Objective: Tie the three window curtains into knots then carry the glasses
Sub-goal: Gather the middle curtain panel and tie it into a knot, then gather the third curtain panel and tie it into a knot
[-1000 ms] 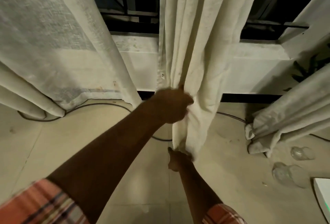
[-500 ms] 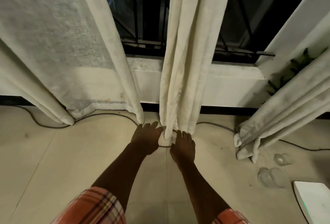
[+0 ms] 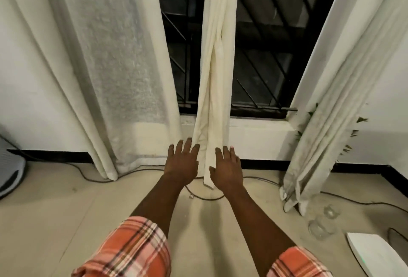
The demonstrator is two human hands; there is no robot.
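Observation:
Three cream curtains hang before a barred window. The middle curtain (image 3: 217, 82) is gathered into a narrow strip that reaches the floor, with no knot in view. My left hand (image 3: 182, 162) is spread flat just left of its lower end, and my right hand (image 3: 227, 166) is spread flat just right of it. Both hands have straight fingers and hold nothing. The left curtain (image 3: 114, 73) hangs wide and loose. The right curtain (image 3: 331, 104) hangs bunched at the window's right side. Two clear glasses (image 3: 322, 224) stand on the floor below the right curtain.
A dark cable (image 3: 205, 197) runs along the tiled floor under the curtains. A white flat object (image 3: 379, 257) lies at the lower right next to the glasses. A grey appliance (image 3: 10, 166) sits at the far left. Green leaves (image 3: 353, 133) show behind the right curtain.
Both hands gripped the middle curtain, slid down to its lower end, then let go and opened flat on either side. The view has pulled back and tilted up.

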